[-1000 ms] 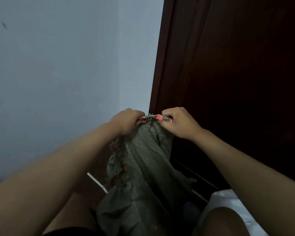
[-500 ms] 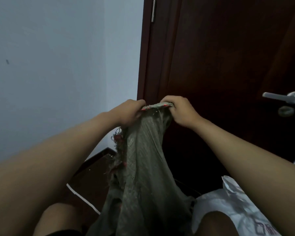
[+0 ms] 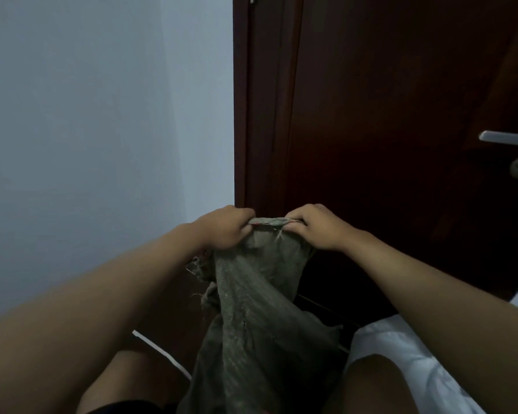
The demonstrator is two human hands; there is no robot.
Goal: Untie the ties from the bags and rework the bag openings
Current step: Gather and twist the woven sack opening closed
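Your left hand [image 3: 225, 227] and right hand [image 3: 317, 227] each with grip closed on the green woven bag [image 3: 257, 309] top edge, dark door [image 3: 386, 115] behind, white bag [image 3: 401, 354] beside your right knee, pale wall [image 3: 102, 115] left.

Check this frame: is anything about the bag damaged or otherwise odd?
Yes. The green woven bag is worn: its left edge is frayed, with loose threads and ragged tufts, and stray fibres hang just under the top hem. The left hand and right hand both grip that hem. Nothing appears spilled.
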